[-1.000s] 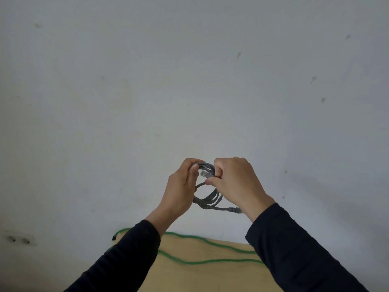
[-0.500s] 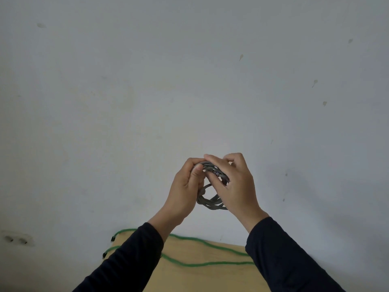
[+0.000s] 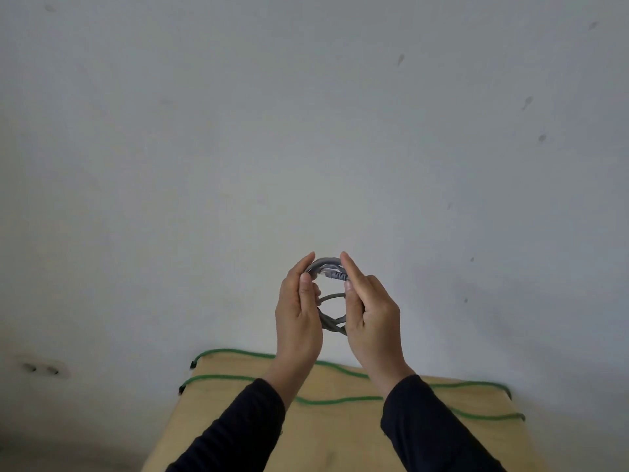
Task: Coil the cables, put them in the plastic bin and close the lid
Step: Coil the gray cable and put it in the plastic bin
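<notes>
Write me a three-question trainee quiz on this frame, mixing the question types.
1. True or false: the coiled grey cable is held in the air between the left hand and the right hand.
2. Where does the long green cable lie? A) uncoiled on the light wooden tabletop B) coiled in a hand C) hanging on the wall
3. Fill in: the plastic bin is ____ in this view.

Key: 1 true; 2 A; 3 not visible
</notes>
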`<state>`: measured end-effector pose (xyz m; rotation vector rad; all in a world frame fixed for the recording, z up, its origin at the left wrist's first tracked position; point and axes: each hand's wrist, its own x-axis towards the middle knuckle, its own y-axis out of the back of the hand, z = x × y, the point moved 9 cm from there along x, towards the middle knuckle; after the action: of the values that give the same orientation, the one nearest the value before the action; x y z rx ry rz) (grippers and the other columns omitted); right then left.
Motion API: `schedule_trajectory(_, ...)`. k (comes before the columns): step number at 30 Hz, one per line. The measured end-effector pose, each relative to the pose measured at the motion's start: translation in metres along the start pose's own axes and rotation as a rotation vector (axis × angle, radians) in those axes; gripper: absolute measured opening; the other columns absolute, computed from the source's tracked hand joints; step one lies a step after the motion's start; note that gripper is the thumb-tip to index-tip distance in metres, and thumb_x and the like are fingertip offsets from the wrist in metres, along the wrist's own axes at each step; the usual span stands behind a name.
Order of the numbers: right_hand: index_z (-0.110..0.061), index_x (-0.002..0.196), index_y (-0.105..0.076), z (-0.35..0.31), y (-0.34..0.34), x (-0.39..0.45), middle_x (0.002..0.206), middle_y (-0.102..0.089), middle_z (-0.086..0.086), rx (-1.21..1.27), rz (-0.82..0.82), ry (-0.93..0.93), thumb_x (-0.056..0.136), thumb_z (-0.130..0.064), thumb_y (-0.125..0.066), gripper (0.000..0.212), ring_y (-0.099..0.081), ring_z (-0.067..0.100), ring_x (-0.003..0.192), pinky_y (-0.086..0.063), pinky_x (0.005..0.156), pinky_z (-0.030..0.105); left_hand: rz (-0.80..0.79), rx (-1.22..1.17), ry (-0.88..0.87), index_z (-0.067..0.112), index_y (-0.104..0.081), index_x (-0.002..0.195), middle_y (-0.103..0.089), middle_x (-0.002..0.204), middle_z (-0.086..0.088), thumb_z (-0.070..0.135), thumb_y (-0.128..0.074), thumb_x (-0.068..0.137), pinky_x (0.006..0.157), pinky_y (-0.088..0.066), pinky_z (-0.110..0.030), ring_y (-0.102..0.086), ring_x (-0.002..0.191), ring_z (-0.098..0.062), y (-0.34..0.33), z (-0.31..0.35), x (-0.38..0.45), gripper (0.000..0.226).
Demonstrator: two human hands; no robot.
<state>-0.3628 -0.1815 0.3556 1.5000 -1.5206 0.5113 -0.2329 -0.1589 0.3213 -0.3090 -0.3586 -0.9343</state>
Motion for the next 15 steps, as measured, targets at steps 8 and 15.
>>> schedule_trajectory(8,-0.023,0.131,-0.05,0.02,-0.036,-0.108,0.081,-0.06,0.002,0.022,-0.092,-0.252,0.093,-0.014,-0.044,0.039,-0.053,0.006,0.071,-0.04,0.065,0.01,0.098,0.097,0.23,0.029,-0.062,0.117,-0.067,0.104,0.006,0.023,-0.042,0.097,0.068,-0.048,-0.01,-0.06,0.079,0.003,0.05,-0.078,-0.072,0.029)
schedule_trajectory(15,-0.03,0.13,-0.046,0.032,-0.062,-0.231,0.076,-0.057,0.0,-0.015,-0.283,-0.443,0.093,-0.019,-0.042,0.04,-0.047,-0.004,0.063,-0.034,0.061,0.006,-0.002,0.271,0.479,0.024,-0.062,0.119,-0.07,0.102,0.004,0.021,-0.043,0.097,0.062,-0.046,-0.006,-0.063,0.077,0.008,0.1,-0.157,-0.169,0.029)
